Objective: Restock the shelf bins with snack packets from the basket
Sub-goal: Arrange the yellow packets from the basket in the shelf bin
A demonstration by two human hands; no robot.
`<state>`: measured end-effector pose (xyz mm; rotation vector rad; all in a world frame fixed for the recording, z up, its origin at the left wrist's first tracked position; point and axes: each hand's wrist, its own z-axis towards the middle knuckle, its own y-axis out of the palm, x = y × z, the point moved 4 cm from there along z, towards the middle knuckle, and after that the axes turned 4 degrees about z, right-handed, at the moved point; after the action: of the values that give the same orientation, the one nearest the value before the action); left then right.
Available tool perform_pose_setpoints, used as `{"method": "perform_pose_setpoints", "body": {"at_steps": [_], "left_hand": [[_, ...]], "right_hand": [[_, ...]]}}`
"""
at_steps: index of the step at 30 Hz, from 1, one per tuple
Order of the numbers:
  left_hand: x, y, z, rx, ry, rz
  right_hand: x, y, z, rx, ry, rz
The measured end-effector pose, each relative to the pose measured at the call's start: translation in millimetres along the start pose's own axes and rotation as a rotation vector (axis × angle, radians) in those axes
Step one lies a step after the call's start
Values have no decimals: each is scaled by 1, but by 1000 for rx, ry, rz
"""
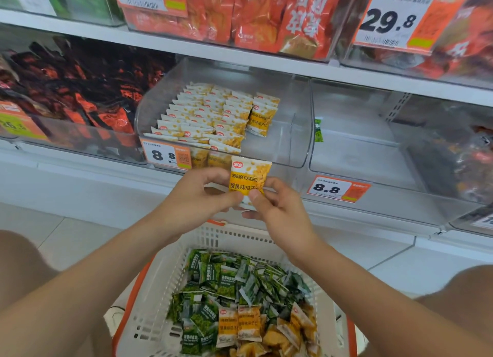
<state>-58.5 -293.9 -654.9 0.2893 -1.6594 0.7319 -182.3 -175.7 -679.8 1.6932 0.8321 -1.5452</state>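
We hold one yellow packet (249, 179) up in front of the shelf (240, 59), just below the clear bin (289, 154) where more yellow ones stand in neat rows (202, 116). Our left hand (197, 196) and our right hand (280, 212) both pinch its lower part with thumb and fingers. We think it could slip, since we only hold the bottom, and then it would drop into the basket (165, 266) below or onto the floor (66, 236). If we push it in hard, the rows may tip over. It should not go in the next bin (360, 156), where one green packet (318, 130) sits. The packet says "CRAB ROE FLAVORED". The price tag (164, 155) on our bin says 8.8; a higher tag (390, 20) says 29.8.
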Motion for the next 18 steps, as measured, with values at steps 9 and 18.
{"method": "perform_pose_setpoints", "body": {"at_steps": [9, 18], "left_hand": [[6, -4, 4, 53, 146, -8], [35, -24, 23, 347, 575, 615]], "right_hand": [[-17, -11, 7, 124, -147, -119], [-68, -14, 38, 242, -389, -229]]}}
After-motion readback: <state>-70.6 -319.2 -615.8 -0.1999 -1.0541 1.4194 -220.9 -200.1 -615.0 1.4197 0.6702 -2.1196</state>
